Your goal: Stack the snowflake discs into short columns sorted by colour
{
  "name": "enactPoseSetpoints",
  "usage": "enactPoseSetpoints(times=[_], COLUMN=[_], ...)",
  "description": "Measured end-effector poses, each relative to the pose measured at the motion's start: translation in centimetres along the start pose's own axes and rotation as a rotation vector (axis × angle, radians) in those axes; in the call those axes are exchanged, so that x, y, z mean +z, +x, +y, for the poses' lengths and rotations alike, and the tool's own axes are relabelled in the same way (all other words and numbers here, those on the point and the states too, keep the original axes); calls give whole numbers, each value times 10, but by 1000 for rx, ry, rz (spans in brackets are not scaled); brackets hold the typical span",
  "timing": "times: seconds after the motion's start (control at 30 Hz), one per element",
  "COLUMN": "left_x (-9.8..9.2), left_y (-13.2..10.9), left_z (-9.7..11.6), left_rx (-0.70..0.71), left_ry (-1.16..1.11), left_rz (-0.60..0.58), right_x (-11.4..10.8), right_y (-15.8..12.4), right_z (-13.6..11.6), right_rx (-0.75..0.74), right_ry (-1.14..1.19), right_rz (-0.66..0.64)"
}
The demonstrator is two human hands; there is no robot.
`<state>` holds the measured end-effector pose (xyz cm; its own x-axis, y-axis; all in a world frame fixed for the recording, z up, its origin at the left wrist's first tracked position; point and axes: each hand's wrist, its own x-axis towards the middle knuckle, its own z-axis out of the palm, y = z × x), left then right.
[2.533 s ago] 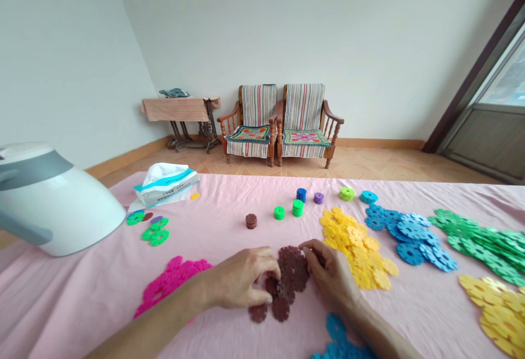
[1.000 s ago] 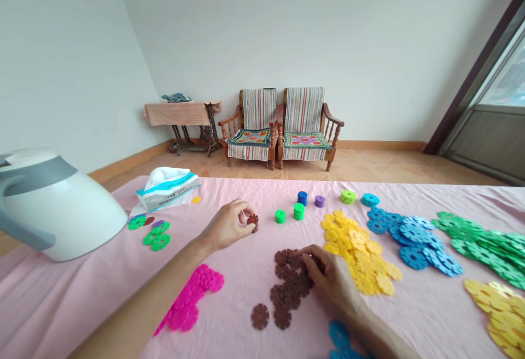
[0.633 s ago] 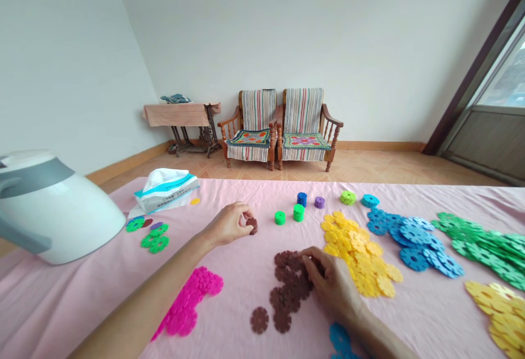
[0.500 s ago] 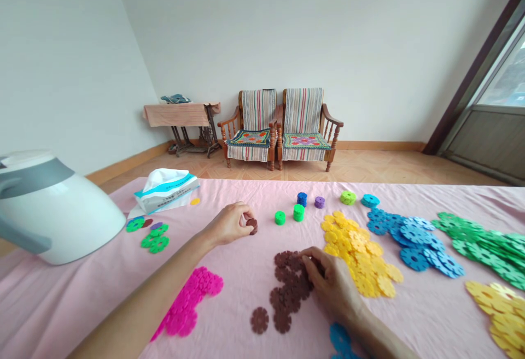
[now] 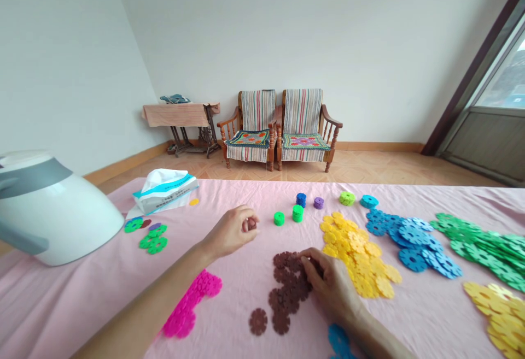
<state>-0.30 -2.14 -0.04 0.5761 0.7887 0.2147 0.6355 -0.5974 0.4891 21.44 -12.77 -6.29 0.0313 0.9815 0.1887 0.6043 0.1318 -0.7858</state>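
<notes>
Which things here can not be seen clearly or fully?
Head view: the left hand hides most of the brown stack.
The right hand covers part of the brown pile; its grip is unclear.
The white appliance is cut by the left edge.
Print on the tissue pack is too small.

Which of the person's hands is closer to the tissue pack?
Left. The left hand lies a little right of the tissue pack, gripping a small brown stack; the right hand rests farther right, on the brown pile.
</notes>
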Motion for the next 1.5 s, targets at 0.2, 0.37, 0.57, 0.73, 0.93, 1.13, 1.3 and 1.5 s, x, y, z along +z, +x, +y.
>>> enactPoseSetpoints(times=[0.2,0.37,0.57,0.73,0.93,1.13,1.3,1.5], left_x=[27,38,48,31,-4,0,0,-1], left_y=[-17,-14,-15,-11,6,8,6,8], left_z=[31,35,37,34,3,-18,-17,-17], left_rx=[98,75,55,87,19,-48,-47,-47], left_ry=[-33,-45,-57,-34,42,109,113,135], left_rz=[-193,-198,-152,-25,154,92,54,34], right_x=[1,0,1,1,2,2,2,2], right_y=[-2,0,0,-1,0,0,-1,1], right_z=[2,2,1,2,3,3,4,3], right_rx=[-10,-12,-22,-9,3,5,4,2], right_ry=[14,20,23,7,-10,-12,-8,-6], right_rz=[0,-5,-5,-10,-4,-6,-7,-5])
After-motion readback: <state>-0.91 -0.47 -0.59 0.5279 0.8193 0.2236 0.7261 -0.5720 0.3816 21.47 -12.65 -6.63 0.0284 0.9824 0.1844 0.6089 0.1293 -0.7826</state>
